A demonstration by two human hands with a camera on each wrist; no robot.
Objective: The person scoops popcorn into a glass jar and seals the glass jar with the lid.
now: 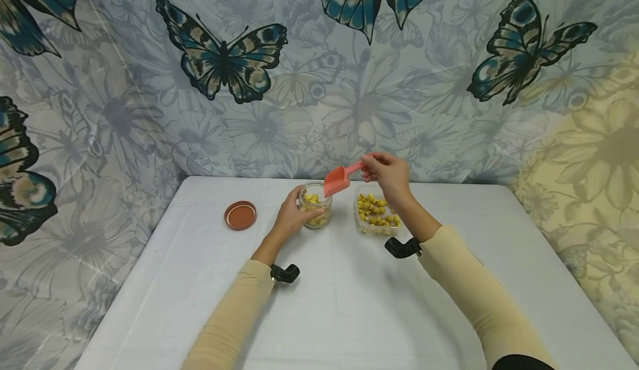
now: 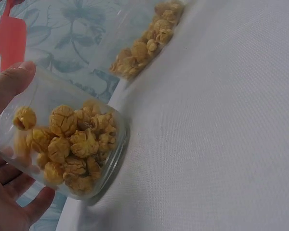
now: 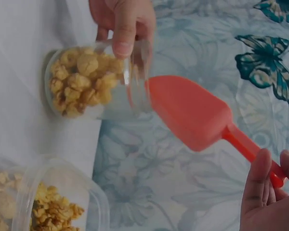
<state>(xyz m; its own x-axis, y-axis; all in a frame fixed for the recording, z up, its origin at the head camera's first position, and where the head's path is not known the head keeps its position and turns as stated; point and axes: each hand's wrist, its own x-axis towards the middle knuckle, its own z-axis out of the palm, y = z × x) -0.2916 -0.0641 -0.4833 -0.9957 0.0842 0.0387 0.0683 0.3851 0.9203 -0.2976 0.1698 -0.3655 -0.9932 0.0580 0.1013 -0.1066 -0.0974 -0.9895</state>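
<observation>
A glass jar [image 1: 319, 214] with caramel popcorn [image 2: 70, 144] in its lower part stands upright on the white table. My left hand [image 1: 294, 214] grips it near the rim, thumb on one side and fingers on the other. Between thumb and fingers, my right hand [image 1: 386, 176] pinches the handle of a coral-red scoop [image 3: 190, 110]. The scoop tilts down to the left, its tip at the jar's mouth; whether anything lies in it is hard to tell. To the right of the jar is a clear plastic container [image 1: 360, 227] holding more popcorn [image 3: 53, 209].
A reddish-brown round lid [image 1: 241, 215] lies on the table [image 1: 319, 314], left of the jar. Close behind the table's far edge hangs a cloth backdrop [image 1: 269, 131] printed with butterflies and flowers.
</observation>
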